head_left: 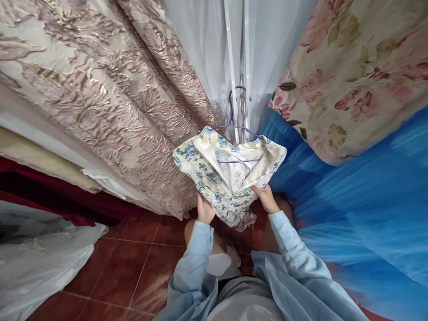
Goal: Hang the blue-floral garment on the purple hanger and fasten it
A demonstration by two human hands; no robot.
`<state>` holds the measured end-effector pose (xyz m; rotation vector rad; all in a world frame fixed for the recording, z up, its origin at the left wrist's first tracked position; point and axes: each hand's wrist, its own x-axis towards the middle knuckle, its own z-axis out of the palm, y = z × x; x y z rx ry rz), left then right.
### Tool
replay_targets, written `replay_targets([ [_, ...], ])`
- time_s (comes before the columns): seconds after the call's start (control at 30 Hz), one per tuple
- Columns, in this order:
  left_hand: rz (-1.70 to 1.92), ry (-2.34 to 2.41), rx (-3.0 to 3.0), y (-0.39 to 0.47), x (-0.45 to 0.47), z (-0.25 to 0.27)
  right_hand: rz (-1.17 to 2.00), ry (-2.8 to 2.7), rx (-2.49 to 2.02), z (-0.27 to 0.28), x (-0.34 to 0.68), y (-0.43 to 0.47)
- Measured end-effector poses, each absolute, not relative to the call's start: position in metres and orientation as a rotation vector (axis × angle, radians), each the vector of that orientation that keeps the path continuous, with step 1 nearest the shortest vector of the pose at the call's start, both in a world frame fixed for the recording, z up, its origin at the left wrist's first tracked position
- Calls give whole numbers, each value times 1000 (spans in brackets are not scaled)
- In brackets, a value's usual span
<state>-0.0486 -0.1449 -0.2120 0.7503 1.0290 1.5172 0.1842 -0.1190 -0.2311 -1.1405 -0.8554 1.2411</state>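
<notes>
1. You hold the floral garment (202, 171) in front of you: soft, crinkled cloth, V-shaped opening, on a slim purple hanger (231, 111) with a curved hook.
2. Your left hand (205, 209) and right hand (266, 199) are apart, each closed on one side of it.
3. Embossed, shiny pink cloth (133, 133) hangs left; sheer blue cloth (354, 214), right.
4. Count: one garment, one hanger, two white straps (230, 53) by its hook.

One view from the person's head, facing forward and steeply down, arm's-reach close to the left hand (206, 210) and right hand (266, 199), garment (214, 178) mid-view at the grip, sleeves (195, 247) nearer the lens, floor (133, 267) below the grip, white cloth (207, 35) beyond it.
</notes>
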Motion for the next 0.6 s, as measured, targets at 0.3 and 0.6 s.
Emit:
replay_targets([
  [0.3,1465,1498,1696,-169,2,-238,1347,-803,-1070,-222,185,-161],
  [0.6,1351,1411,1703,-151,41,-229,1503,-916,-1020,-210,207,-167],
])
